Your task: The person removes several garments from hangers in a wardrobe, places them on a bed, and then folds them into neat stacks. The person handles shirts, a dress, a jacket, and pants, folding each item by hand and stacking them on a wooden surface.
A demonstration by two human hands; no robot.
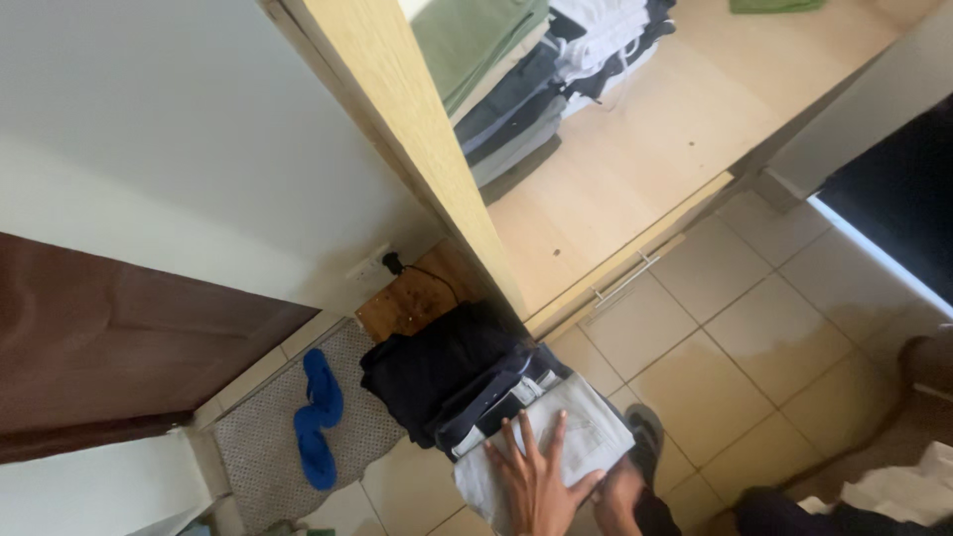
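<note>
Item 1: a stack of folded clothes (496, 392), dark navy pieces at the far end and a pale grey piece nearest, is being carried against the body above the tiled floor (754, 347). What is supporting the stack from below is being hidden by the clothes themselves.

Item 2: left hand (536, 476), fingers spread wide and flat, is being pressed on top of the pale grey piece; nothing is being enclosed by it.

Item 3: right hand (617, 496), partly covered by the stack's near edge and partly cut off by the bottom of the frame; whether its grip is being closed on the clothes cannot be told.

Item 4: wardrobe shelf (635, 159), light wood, is being occupied at its far left corner by a second pile of folded garments (516, 89), green on top, cut off by the top edge.

Item 5: blue flip-flops (318, 417) are being kept on a grey mat (258, 447) by the wall.
</note>
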